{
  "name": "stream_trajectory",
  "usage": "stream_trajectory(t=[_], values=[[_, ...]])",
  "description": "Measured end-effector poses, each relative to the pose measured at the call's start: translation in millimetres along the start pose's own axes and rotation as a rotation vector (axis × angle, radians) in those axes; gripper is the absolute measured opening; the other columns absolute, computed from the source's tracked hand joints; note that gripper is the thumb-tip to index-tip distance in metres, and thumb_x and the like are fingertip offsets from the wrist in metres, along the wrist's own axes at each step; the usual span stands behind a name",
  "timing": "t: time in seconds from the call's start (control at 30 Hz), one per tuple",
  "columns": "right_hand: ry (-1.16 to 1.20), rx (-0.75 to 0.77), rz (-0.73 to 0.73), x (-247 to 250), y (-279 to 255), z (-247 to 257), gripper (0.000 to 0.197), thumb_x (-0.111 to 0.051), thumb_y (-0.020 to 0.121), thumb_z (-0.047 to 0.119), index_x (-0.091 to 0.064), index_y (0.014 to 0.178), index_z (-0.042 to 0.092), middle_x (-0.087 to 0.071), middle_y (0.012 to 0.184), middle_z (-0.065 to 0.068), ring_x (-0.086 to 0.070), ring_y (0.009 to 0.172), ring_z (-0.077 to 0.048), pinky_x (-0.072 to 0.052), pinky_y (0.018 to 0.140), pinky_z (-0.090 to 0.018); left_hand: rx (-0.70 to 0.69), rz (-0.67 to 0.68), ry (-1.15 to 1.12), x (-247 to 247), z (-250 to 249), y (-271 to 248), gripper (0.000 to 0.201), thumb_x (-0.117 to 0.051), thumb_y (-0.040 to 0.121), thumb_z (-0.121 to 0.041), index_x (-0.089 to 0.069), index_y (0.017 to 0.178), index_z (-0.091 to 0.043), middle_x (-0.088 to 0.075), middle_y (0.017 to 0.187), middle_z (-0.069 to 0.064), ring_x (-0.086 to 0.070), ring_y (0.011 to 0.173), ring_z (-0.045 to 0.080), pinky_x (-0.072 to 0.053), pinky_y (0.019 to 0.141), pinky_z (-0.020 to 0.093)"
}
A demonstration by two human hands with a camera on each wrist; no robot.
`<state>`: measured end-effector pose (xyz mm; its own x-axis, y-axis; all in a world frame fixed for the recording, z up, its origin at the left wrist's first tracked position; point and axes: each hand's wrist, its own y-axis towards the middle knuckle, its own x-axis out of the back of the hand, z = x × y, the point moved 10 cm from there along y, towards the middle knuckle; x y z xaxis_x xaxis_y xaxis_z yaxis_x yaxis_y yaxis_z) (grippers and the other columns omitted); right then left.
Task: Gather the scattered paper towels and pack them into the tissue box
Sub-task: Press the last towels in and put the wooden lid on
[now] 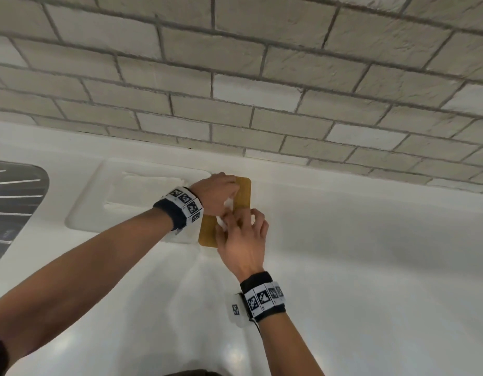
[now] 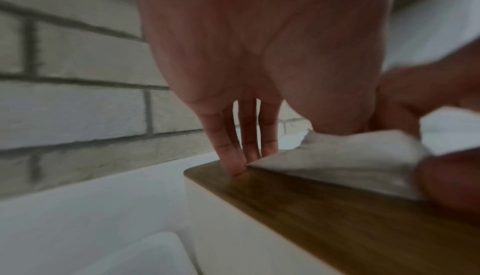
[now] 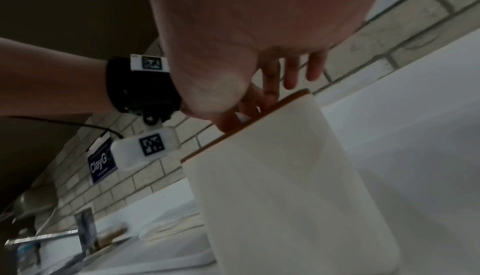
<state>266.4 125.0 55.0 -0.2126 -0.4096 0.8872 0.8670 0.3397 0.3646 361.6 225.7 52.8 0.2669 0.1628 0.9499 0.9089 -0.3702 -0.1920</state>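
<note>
The paper towel [image 1: 227, 210] is a crumpled white wad lying on top of the tissue box [image 1: 243, 196], at the middle of its wooden lid [image 2: 324, 203]. Both hands are on it. From the head view it shows only as a narrow white strip between the two sets of fingers. From the left wrist view it rises off the lid in a loose fold, one edge lying flat on the wood and the rest bunched up toward the right hand.

The left hand [image 1: 214, 195] reaches in from the left, palm down over the far half of the box. Its fingers [image 2: 233, 156] are straight and close together, tips pressed down on the lid right at the towel's edge. The thumb side sits against the top of the wad; whether the thumb pinches it cannot be told.

The right hand [image 1: 241, 240] comes from the near side, fingers bent down onto the towel. In the left wrist view two of its fingers close on the bunched end of the paper, pinching it. In the right wrist view the fingertips [image 3: 270, 90] meet the lid edge.

The box has white sides [image 3: 285, 187] and a tan wooden top with rounded corners. What lies inside cannot be seen.

The box stands on a white counter [image 1: 356, 253], close to a pale brick wall [image 1: 234, 77]. To its left is a shallow tray-shaped recess [image 1: 99, 202] in the counter. Further left is the dark edge of a sink [image 1: 15, 191]. Each wrist wears a black band with square markers [image 1: 184, 203].
</note>
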Motion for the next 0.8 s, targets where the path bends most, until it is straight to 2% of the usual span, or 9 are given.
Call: stream_trajectory(t=[0.07, 0.17, 0.27, 0.37, 0.47, 0.53, 0.6, 0.7, 0.8], values=[[-0.029, 0.087, -0.004, 0.1, 3.8, 7.5, 0.03, -0.062, 0.101, 0.035, -0.073, 0.124, 0.017, -0.067, 0.113, -0.006, -0.055, 0.109, -0.036, -0.048, 0.092, -0.048, -0.019, 0.02, 0.143, 1.6, -9.6, 9.8, 0.012, -0.067, 0.086, -0.018, -0.058, 0.09, -0.012, -0.053, 0.098, 0.001, -0.055, 0.09, 0.025, -0.044, 0.07, 0.037], [-0.011, 0.202, 0.005, -7.0, 0.1, 13.8, 0.019, -0.062, 0.107, 0.025, -0.071, 0.114, 0.01, -0.07, 0.096, -0.007, -0.061, 0.096, -0.032, -0.053, 0.081, -0.045, -0.012, 0.026, 0.193, 6.8, -12.5, 19.3, 0.008, -0.056, 0.093, -0.011, -0.056, 0.086, -0.006, -0.058, 0.094, 0.012, -0.058, 0.079, 0.028, -0.049, 0.067, 0.04], [-0.013, 0.198, 0.017, -10.0, 4.6, 12.4, 0.017, -0.057, 0.111, 0.027, -0.067, 0.109, 0.014, -0.063, 0.085, -0.007, -0.059, 0.083, -0.031, -0.05, 0.075, -0.043, 0.087, -0.042, 0.04, 14.7, 2.0, 20.4, 0.013, -0.051, 0.098, -0.019, -0.046, 0.088, -0.011, -0.055, 0.086, 0.01, -0.055, 0.071, 0.028, -0.05, 0.065, 0.043], [-0.003, 0.159, 0.076, -15.2, 14.0, 13.6, 0.018, -0.05, 0.113, 0.029, -0.061, 0.113, 0.015, -0.059, 0.083, -0.007, -0.059, 0.075, -0.032, -0.047, 0.073, -0.043, 0.253, -0.153, -0.237, 18.8, 29.5, 14.9, 0.022, -0.059, 0.1, -0.032, -0.048, 0.093, -0.014, -0.059, 0.087, 0.01, -0.06, 0.076, 0.029, -0.052, 0.064, 0.041], [0.03, 0.085, 0.107, -18.1, 18.2, 13.0, 0.024, -0.044, 0.114, 0.03, -0.058, 0.112, 0.011, -0.062, 0.086, -0.007, -0.062, 0.073, -0.033, -0.042, 0.073, -0.044, 0.369, -0.251, -0.421, 19.0, 51.0, 9.8, 0.024, -0.066, 0.095, -0.035, -0.05, 0.094, -0.018, -0.062, 0.092, 0.007, -0.058, 0.087, 0.023, -0.043, 0.063, 0.03], [0.039, 0.064, 0.092, -17.0, 16.1, 13.9, 0.024, -0.045, 0.114, 0.031, -0.057, 0.11, 0.011, -0.062, 0.088, -0.007, -0.062, 0.072, -0.033, -0.041, 0.071, -0.043, 0.373, -0.255, -0.447, 18.7, 49.0, 10.8, 0.029, -0.069, 0.093, -0.036, -0.051, 0.101, -0.014, -0.063, 0.093, 0.005, -0.059, 0.087, 0.021, -0.041, 0.061, 0.027], [0.058, 0.022, 0.155, -17.2, 15.6, 10.7, 0.029, -0.047, 0.113, 0.038, -0.053, 0.119, 0.01, -0.06, 0.104, -0.009, -0.064, 0.078, -0.032, -0.045, 0.073, -0.044, 0.359, -0.199, -0.399, 16.6, 41.7, 14.2, 0.037, -0.069, 0.093, -0.041, -0.051, 0.108, -0.012, -0.059, 0.097, 0.004, -0.06, 0.086, 0.022, -0.043, 0.062, 0.029], [0.013, -0.078, 0.462, -29.3, 13.8, -5.3, 0.054, -0.037, 0.112, 0.053, -0.047, 0.143, 0.011, -0.049, 0.134, -0.009, -0.058, 0.113, -0.031, -0.052, 0.093, -0.051, 0.346, -0.09, -0.297, 8.3, 40.7, 21.7, 0.033, -0.061, 0.098, -0.04, -0.056, 0.11, -0.009, -0.058, 0.105, 0.01, -0.061, 0.088, 0.027, -0.05, 0.069, 0.036], [0.074, 0.038, 0.559, -33.0, 11.5, -5.5, 0.044, -0.033, 0.115, 0.045, -0.057, 0.138, 0.017, -0.05, 0.135, -0.008, -0.053, 0.126, -0.034, -0.049, 0.1, -0.052, 0.315, -0.065, -0.284, 4.7, 40.2, 26.4, 0.029, -0.049, 0.108, -0.031, -0.056, 0.099, -0.005, -0.063, 0.099, 0.017, -0.058, 0.08, 0.027, -0.049, 0.069, 0.037]])
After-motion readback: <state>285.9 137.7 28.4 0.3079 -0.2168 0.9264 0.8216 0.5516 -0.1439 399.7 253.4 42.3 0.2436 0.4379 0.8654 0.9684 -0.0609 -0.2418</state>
